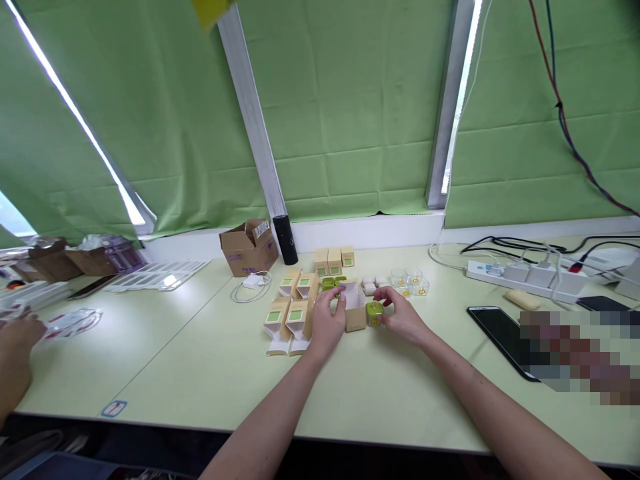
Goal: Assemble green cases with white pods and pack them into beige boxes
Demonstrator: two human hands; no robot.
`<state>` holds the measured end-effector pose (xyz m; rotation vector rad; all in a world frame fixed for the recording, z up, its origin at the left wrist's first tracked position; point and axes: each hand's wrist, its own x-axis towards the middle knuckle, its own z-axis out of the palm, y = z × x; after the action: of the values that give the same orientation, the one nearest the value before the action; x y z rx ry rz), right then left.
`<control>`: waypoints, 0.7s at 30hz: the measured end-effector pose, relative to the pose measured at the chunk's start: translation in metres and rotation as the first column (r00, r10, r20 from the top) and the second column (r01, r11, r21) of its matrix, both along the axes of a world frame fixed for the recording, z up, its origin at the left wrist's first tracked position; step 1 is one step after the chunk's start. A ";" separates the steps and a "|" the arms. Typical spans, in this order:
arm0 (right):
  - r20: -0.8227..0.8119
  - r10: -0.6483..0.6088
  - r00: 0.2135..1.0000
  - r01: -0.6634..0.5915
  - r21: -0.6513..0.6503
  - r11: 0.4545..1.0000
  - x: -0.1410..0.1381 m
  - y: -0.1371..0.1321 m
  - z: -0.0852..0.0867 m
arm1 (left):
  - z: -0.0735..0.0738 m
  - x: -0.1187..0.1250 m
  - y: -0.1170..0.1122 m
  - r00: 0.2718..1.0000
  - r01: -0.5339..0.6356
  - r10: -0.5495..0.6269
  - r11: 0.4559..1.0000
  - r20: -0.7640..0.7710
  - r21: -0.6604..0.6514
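My right hand point(397, 315) has its fingers closed on a small clear jar with a green lid point(375, 313), just right of an open cardboard box point(355, 315). My left hand point(329, 320) is at the left side of that box, fingers bent against it. The box has a pale inside and its top is open. Left of my left hand stand several small kraft boxes with green labels point(297, 317), flaps open. Green lids point(330, 283) lie behind my left hand, partly hidden. Clear jars point(410, 283) and small white pieces point(370, 285) sit behind my right hand.
Closed small boxes point(334, 260) stand farther back, near a large carton point(249, 248) and a black cylinder point(285, 240). To the right lie a phone point(500, 340) and a power strip point(525, 280) with cables. Another person's hand point(20, 340) is at far left, near a plastic bag point(75, 323).
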<state>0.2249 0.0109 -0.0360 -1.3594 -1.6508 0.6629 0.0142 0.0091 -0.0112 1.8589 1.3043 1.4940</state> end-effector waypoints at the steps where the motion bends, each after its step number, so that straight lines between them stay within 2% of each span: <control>1: 0.010 -0.001 1.000 0.001 -0.002 1.000 0.000 0.000 0.000 | 0.001 0.000 0.000 1.000 0.001 -0.001 1.000 0.010 -0.010; 7: 0.058 0.004 0.998 -0.001 -0.058 0.998 -0.002 -0.002 0.004 | 0.002 0.000 0.001 1.000 -0.026 0.026 1.000 0.003 -0.015; 13: 0.132 -0.022 0.991 0.033 -0.086 0.996 -0.004 -0.003 0.002 | 0.000 0.000 0.001 0.998 -0.004 0.007 0.999 0.067 -0.051; 21: 0.047 -0.031 0.998 0.036 -0.115 0.993 0.003 0.000 0.006 | -0.001 -0.002 0.001 0.990 0.005 0.015 0.990 0.139 -0.142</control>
<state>0.2276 0.0108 -0.0303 -1.4914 -1.6423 0.7223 0.0127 0.0102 -0.0124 1.6332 1.3139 1.4642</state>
